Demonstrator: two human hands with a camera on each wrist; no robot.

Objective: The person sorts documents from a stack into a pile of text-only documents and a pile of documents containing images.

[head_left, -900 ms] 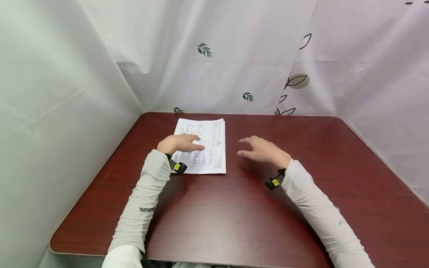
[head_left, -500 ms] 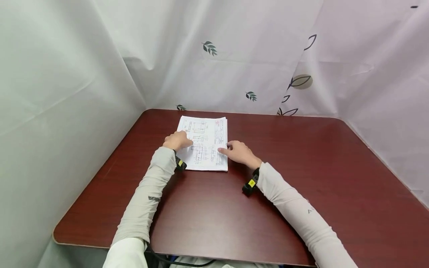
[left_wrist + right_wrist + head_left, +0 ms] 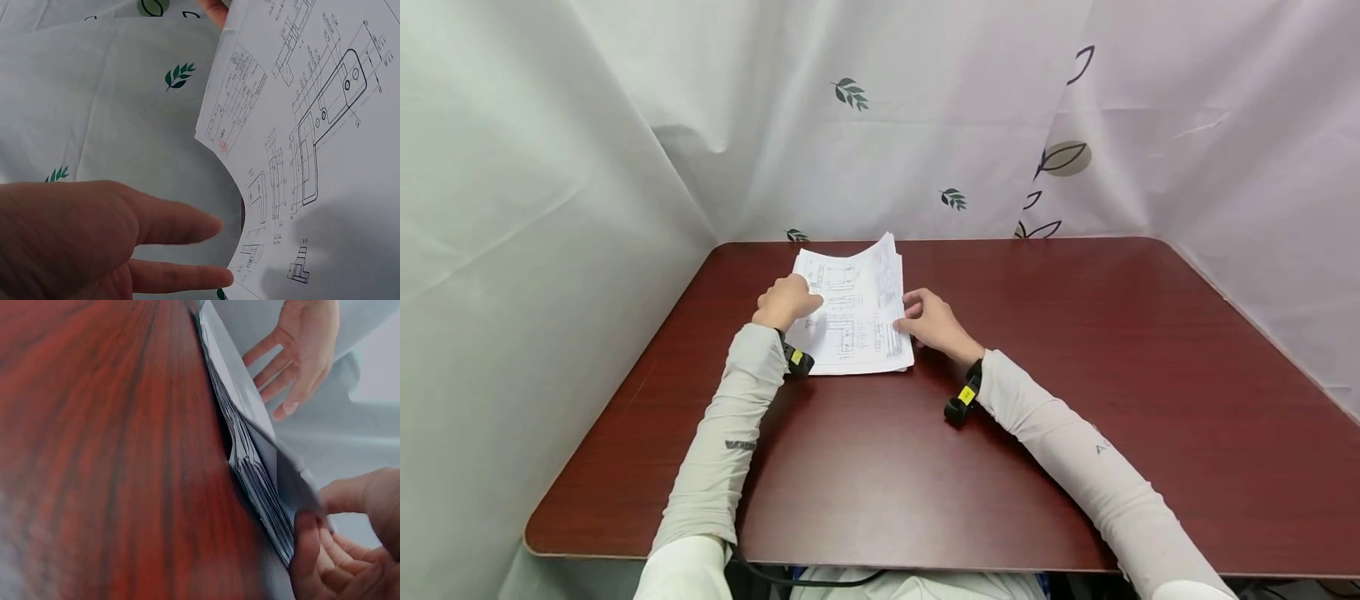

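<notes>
A stack of printed sheets with technical drawings [image 3: 853, 329] lies toward the back of the table. My right hand [image 3: 936, 323] pinches the right edge of the top sheets between thumb and fingers. In the right wrist view, the lifted sheets [image 3: 284, 465] bend up from the thicker paper stack [image 3: 253, 472], gripped by the right hand [image 3: 350, 544]. Over the left side of the paper is my left hand [image 3: 786, 302]. The left wrist view shows the left hand [image 3: 112, 237] with straight fingers, its fingertip at the edge of the drawing sheet [image 3: 350, 156].
The dark red wooden table [image 3: 925, 483] extends widely to the right and toward the body. White curtains [image 3: 737, 108] with a leaf print close off the back and both sides. A black cable [image 3: 820, 582] hangs below the front edge.
My right hand has moved left to the stack and taken hold of its right edge. The top sheets have risen and curved there. The left hand has turned slightly over the paper's left side.
</notes>
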